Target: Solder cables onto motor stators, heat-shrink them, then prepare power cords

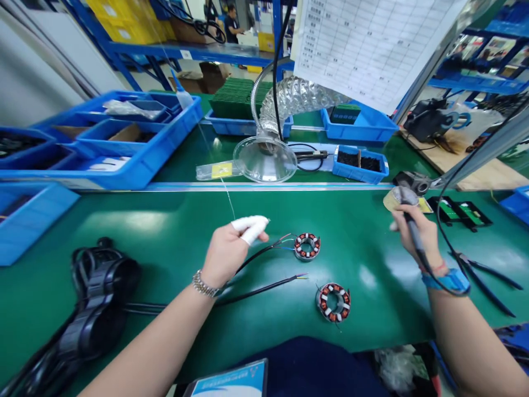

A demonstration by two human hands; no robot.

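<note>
Holding the iron: the right hand (422,234) is wrapped round the handle of a soldering iron (414,234), its grip closed about it, at the right of the counter (355,220).
Iron's line: its long axis slants away from the body and a little leftward, front end at the round pot (389,200); blur hides whether the tip touches.
Left grip: the left hand (229,248), in white finger covers, presses thumb and finger together on a thin solder wire (227,194).
Wire's line: it rises from the fingers, away from the body and slightly leftward.
Stators: the upper stator (316,245) lies right of the left hand, coloured leads of the upper black cable (257,254) reaching its left side; the lower stator (346,303) lies nearer the body. Both lie flat, holes up.
Cable lines: the upper and lower black cable (264,288) run rightward and slightly away, stripped ends to the right.
Good handling: judging by the pose, a light dab at the pot suits the tip, with the solder wire held steady and clear of the leads.
</note>
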